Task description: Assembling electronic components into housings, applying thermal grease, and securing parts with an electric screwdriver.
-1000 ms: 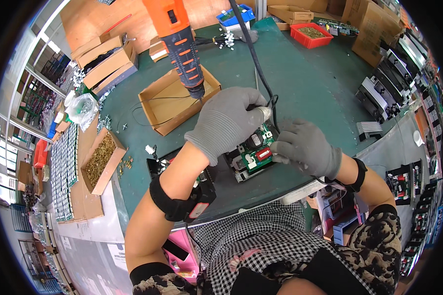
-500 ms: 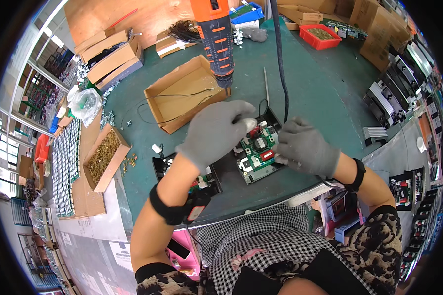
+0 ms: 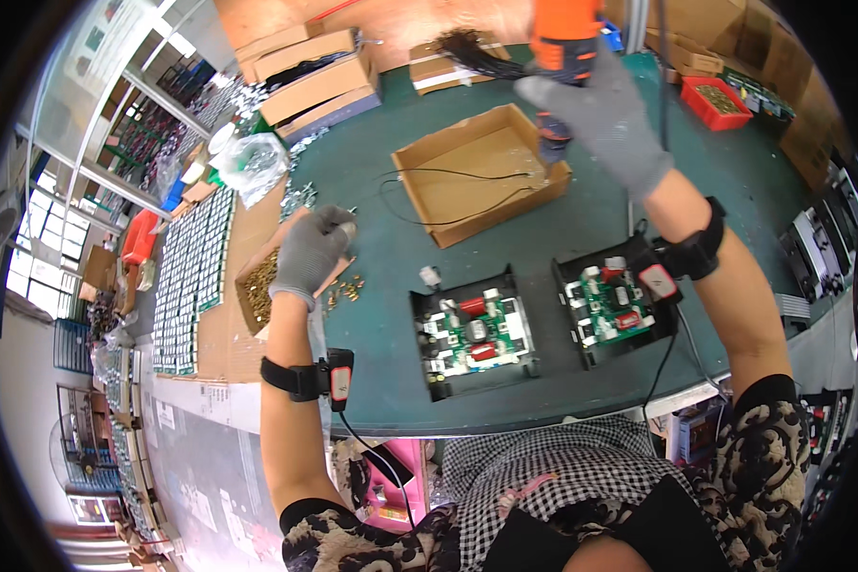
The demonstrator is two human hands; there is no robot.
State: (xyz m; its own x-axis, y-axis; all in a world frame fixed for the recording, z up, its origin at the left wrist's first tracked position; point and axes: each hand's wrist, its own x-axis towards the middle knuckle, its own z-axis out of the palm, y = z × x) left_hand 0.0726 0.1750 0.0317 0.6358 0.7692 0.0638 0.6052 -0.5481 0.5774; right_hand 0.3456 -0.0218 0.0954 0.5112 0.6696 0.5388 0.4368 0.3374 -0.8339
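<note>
My left hand, in a grey glove, hovers over the cardboard box of small brass-coloured screws. Its fingers are curled together; anything between them is hidden. My right hand, also gloved and smeared by motion, is at the orange and black power screwdriver that hangs above the bench. The thumb sticks out to the left across the tool, and the other fingers cannot be made out. Two green circuit boards lie before me in black housings, the left board in full view and the right board partly behind my right wrist strap.
A shallow cardboard tray with thin black cables stands mid-bench. Loose screws lie beside the screw box. Rows of small parts cover cardboard at left. A red bin sits far right, and a dark cord hangs near the screwdriver.
My hands have left the right board. The left hand has gone left to the screw box, the right hand up to the screwdriver. The view has shifted, so the bench appears further right.
</note>
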